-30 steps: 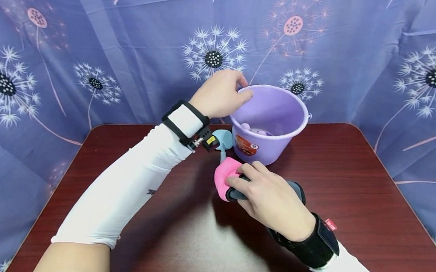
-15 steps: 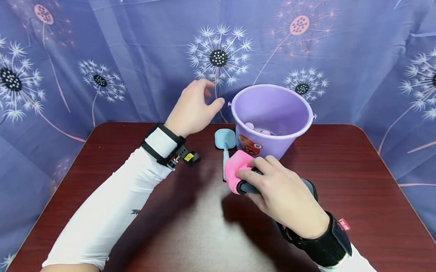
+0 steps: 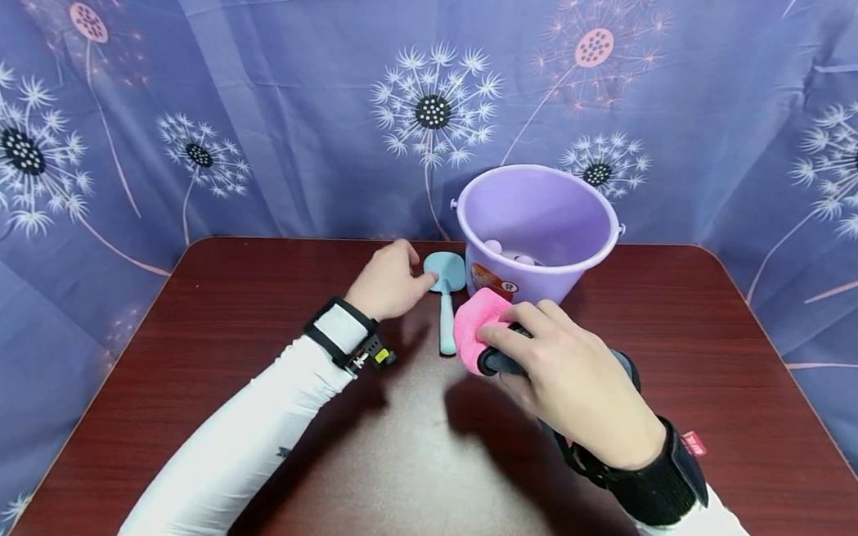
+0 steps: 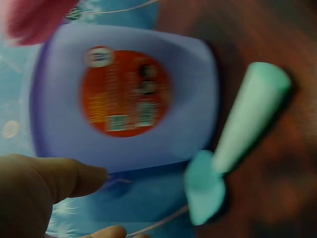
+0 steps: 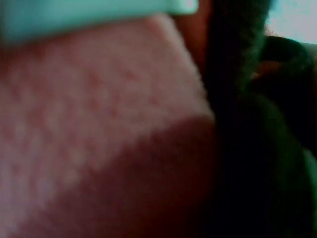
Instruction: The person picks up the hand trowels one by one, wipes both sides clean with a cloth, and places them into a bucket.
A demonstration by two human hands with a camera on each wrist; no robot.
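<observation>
A light blue toy shovel (image 3: 447, 318) lies on the table beside a purple bucket (image 3: 531, 282). My left hand (image 3: 389, 280) is at the shovel's blade, thumb over its left edge in the head view. In the left wrist view, the thumb (image 4: 74, 178) and fingertips are spread with nothing between them, and the shovel (image 4: 247, 119) shows apart from them. My right hand (image 3: 570, 375) grips a fuzzy pink item (image 3: 479, 324) with dark grey trim, held in front of the bucket. Its kind is unclear; pink pile (image 5: 99, 119) fills much of the right wrist view.
Small pale purple pieces (image 3: 493, 246) lie inside the bucket, which bears an orange label (image 4: 126, 94). A dark red wooden table (image 3: 250, 306) extends to both sides. Blue floral cloth (image 3: 297, 129) hangs behind it.
My left hand has left the bucket's rim, moved left, then come down to the shovel's blade. The right hand has shifted slightly right and away with the pink item.
</observation>
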